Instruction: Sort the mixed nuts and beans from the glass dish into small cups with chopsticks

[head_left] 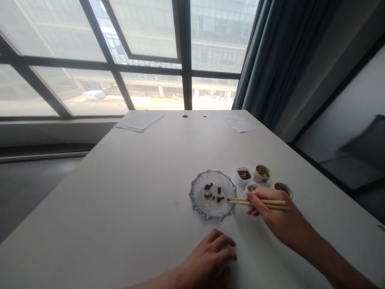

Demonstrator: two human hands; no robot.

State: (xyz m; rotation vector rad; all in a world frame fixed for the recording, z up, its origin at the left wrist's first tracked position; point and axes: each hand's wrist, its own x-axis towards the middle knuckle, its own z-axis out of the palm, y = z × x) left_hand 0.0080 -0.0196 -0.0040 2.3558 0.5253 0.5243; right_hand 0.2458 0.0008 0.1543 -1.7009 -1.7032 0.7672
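Your right grip (279, 218) closed on chopsticks (264, 202), tips over a glass dish (200, 196) of dark pieces (208, 187), your left grip (209, 257) palm-down on the surface (120, 192), closure unclear, one cup (251, 187) half hidden

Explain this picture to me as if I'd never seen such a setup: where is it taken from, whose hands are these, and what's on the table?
This single picture comes from a camera worn on a person's head, looking forward and down, so the two hands are the wearer's own. No machine is involved.

The right hand holds wooden chopsticks, their tips reaching just over the edge of a cut-glass plate. Small dark beans lie on the plate. The left hand rests on the white table, near the plate.

Beside the plate are a small white dish of dark pieces and small round cups. Papers lie at the table's far end, before a large window.
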